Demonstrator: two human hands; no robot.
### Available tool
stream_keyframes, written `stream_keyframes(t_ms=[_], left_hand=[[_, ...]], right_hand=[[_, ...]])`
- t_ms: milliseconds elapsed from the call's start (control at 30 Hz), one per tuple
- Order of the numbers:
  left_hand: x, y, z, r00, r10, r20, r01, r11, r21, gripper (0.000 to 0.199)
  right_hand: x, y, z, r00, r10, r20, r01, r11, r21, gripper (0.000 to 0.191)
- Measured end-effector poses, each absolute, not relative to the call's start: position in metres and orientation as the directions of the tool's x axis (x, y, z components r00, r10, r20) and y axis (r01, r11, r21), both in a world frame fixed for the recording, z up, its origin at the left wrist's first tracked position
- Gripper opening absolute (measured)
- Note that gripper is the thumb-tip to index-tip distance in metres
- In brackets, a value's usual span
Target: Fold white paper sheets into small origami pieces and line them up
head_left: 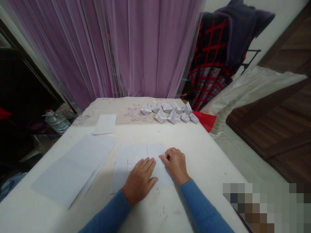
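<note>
A white sheet of paper [121,179] with crease lines lies in front of me on the table. My left hand [140,177] rests flat on its middle, fingers stretched out and thumb spread. At the sheet's right edge is my right hand [177,164], its fingers curled and its thumb over the paper; the fingertips are partly hidden. To the left lies a stack of larger white sheets [77,165], slightly fanned. Beyond it is a smaller piece of white paper [106,124]. Several folded paper shapes [173,116] stand in two rows at the far right.
The table [206,181] has a pale cover with a floral far end. A red item [205,120] hangs by its right far corner. Purple curtains [150,48] hang behind. A large water bottle [57,121] stands at the left; draped clothes [213,48] are at the right.
</note>
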State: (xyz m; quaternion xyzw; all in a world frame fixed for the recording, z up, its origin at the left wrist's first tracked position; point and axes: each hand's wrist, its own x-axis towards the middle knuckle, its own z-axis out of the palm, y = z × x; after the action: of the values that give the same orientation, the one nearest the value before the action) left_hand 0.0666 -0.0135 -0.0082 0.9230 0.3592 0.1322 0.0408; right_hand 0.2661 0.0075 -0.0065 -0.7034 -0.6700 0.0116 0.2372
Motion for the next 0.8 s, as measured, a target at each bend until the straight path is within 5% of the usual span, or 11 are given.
stream_keyframes(t_ms=[467, 600, 700, 800], left_hand=[[0.024, -0.007, -0.024, 0.633, 0.736, 0.239, 0.744, -0.664, 0.076, 0.06], [0.008, -0.008, -0.023, 0.638, 0.731, 0.242, 0.753, -0.658, 0.005, 0.06], [0.008, -0.009, -0.02, 0.638, 0.723, 0.267, 0.755, -0.654, -0.033, 0.061], [0.01, -0.01, -0.02, 0.634, 0.713, 0.3, 0.757, -0.651, -0.055, 0.059]], right_hand=[[0.271, 0.006, -0.012, 0.152, 0.93, 0.336, 0.89, 0.019, -0.456, 0.008], [0.275, 0.004, -0.013, 0.148, 0.922, 0.358, 0.886, 0.037, -0.461, 0.02], [0.262, -0.004, -0.006, 0.028, 0.904, 0.426, 0.908, 0.156, -0.39, 0.032], [0.234, -0.017, 0.003, -0.319, 0.873, 0.369, 0.846, 0.438, -0.305, 0.041]])
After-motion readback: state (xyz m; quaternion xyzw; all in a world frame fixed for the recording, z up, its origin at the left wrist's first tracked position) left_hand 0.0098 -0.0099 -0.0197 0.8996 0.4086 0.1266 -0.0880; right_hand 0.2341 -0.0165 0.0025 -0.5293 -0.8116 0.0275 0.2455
